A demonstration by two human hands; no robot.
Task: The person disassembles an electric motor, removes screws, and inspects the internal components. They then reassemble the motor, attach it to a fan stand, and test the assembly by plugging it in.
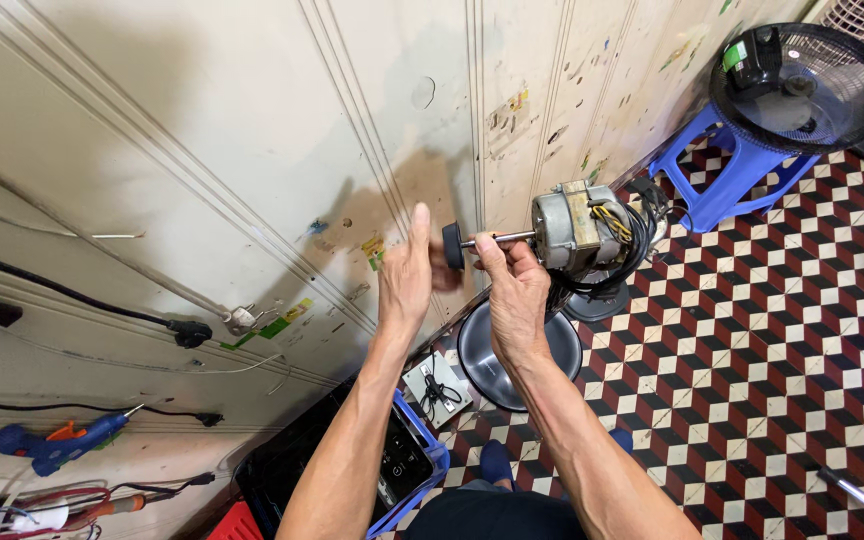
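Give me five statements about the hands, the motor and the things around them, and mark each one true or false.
1. The right hand grips the motor by its shaft. True.
2. The left hand is clenched round the black knob. False: its palm is open beside the knob.
3. A fan rests on a blue stool. True.
4. The floor is plain grey. False: it is checkered red, white and black.
5. A blue glue gun lies at lower left. True.
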